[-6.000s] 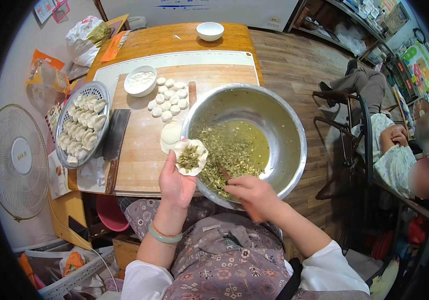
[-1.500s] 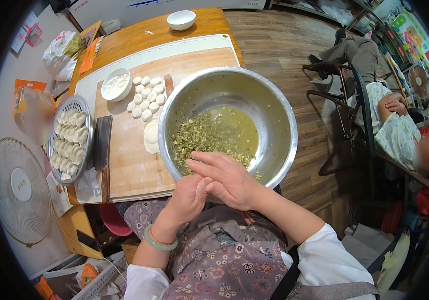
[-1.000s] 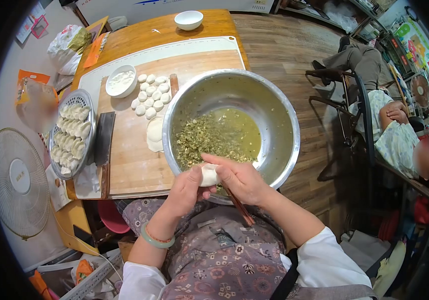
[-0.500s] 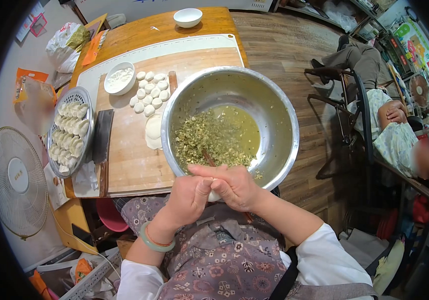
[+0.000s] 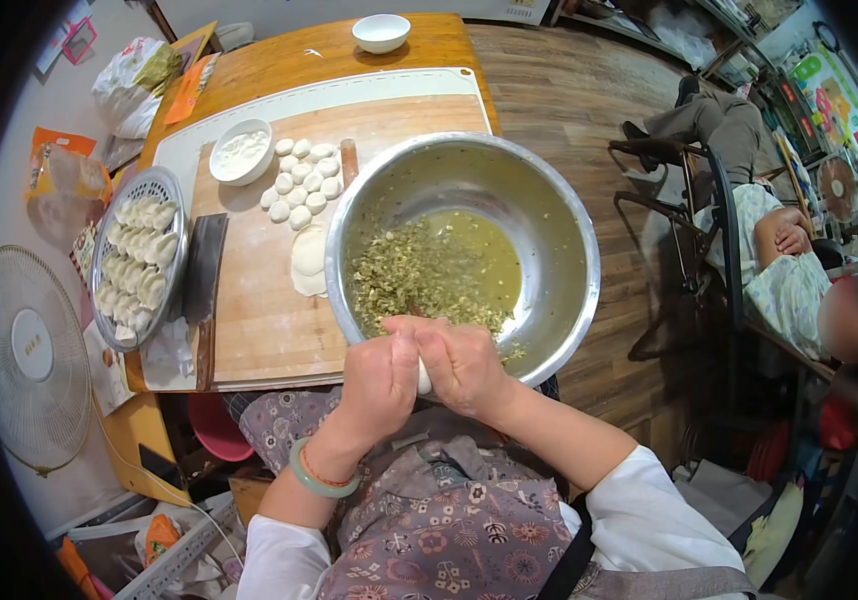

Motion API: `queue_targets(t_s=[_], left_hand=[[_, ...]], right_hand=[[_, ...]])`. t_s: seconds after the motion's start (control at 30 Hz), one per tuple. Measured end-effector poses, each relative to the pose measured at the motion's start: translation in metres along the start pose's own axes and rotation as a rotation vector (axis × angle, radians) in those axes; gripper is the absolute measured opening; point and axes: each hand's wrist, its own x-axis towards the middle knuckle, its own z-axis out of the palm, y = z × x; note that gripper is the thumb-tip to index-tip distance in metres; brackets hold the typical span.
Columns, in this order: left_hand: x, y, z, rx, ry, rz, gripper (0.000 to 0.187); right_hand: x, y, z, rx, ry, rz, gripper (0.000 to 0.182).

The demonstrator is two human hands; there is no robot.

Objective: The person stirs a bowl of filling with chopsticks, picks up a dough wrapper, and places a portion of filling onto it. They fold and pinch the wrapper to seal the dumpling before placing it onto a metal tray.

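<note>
My left hand (image 5: pixel 379 380) and my right hand (image 5: pixel 464 372) are pressed together at the near rim of a large metal bowl (image 5: pixel 577 240). Their fingers close around a white dumpling (image 5: pixel 424 379); only a small piece shows between the thumbs. Inside the bowl lies chopped green filling (image 5: pixel 404 270) with pooled yellowish liquid. A stick-like handle in the filling is mostly hidden by my hands. Left of the bowl, flat dough wrappers (image 5: pixel 309 262) overlap on the wooden board (image 5: pixel 259 310). Small dough pieces (image 5: pixel 299 182) are grouped behind them, beside a rolling pin (image 5: pixel 350 160).
A cleaver (image 5: pixel 206 270) lies at the board's left, next to a perforated tray (image 5: pixel 182 225) of finished dumplings. A flour bowl (image 5: pixel 239 180) and another white bowl (image 5: pixel 381 38) stand farther back. A fan (image 5: pixel 34 355) is at left; a seated person (image 5: pixel 789 245) is at right.
My hands have drawn tighter together around the dumpling, thumbs now side by side and upright. My right fingers have curled inward. The view has shifted slightly.
</note>
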Motion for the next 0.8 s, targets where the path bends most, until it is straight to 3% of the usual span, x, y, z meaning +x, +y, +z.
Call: queue_targets(t_s=[0.1,0.13,0.17,0.2,0.23,0.27,0.3,0.33,0.43,0.5,0.57,0.6,0.67,0.77,0.8], left_hand=[[0.001,-0.008,0.001,-0.013,0.000,-0.101,0.050],[0.001,-0.008,-0.002,-0.013,0.005,-0.102,0.050],[0.003,-0.006,-0.007,-0.277,0.030,-0.222,0.048],[0.005,-0.004,-0.012,-0.542,0.056,-0.337,0.046],[0.006,-0.001,-0.016,-0.540,0.063,-0.333,0.046],[0.008,0.003,-0.020,-0.574,0.046,-0.200,0.055],[0.009,0.007,-0.023,-0.605,0.027,-0.067,0.068],[0.010,0.010,-0.026,-0.602,0.030,-0.061,0.068],[0.011,0.014,-0.028,0.572,0.111,0.366,0.095],[0.006,0.023,-0.026,0.628,0.094,0.297,0.097],[0.005,0.031,-0.026,0.496,0.293,0.320,0.076],[0.003,0.028,-0.026,0.496,0.292,0.320,0.076],[-0.003,0.019,-0.030,0.293,0.178,0.340,0.046],[-0.003,0.025,-0.029,0.422,0.277,0.439,0.029],[-0.006,0.024,-0.030,0.454,0.272,0.430,0.033]], right_hand=[[0.002,0.007,0.005,-0.015,0.117,-0.091,0.030],[0.002,0.008,0.003,0.051,-0.021,0.072,0.034],[0.003,0.009,0.000,0.116,-0.159,0.234,0.046],[0.003,0.007,-0.005,0.118,-0.163,0.228,0.046],[0.003,0.003,-0.013,0.443,-0.203,0.369,0.056],[0.004,-0.002,-0.016,0.767,-0.242,0.506,0.071],[0.005,-0.007,-0.015,0.766,-0.248,0.498,0.071],[0.004,-0.013,-0.010,0.795,-0.250,0.477,0.073],[0.000,-0.005,0.002,0.836,-0.244,0.427,0.072],[0.001,-0.003,0.000,1.000,-0.214,0.617,0.064],[0.002,-0.004,-0.002,0.947,-0.225,0.544,0.056],[0.001,-0.005,0.000,0.945,-0.180,0.526,0.055],[0.000,-0.006,0.003,0.948,-0.152,0.499,0.055],[0.001,-0.009,0.002,0.760,-0.182,0.549,0.055],[0.001,-0.010,0.003,0.780,-0.189,0.567,0.056]])
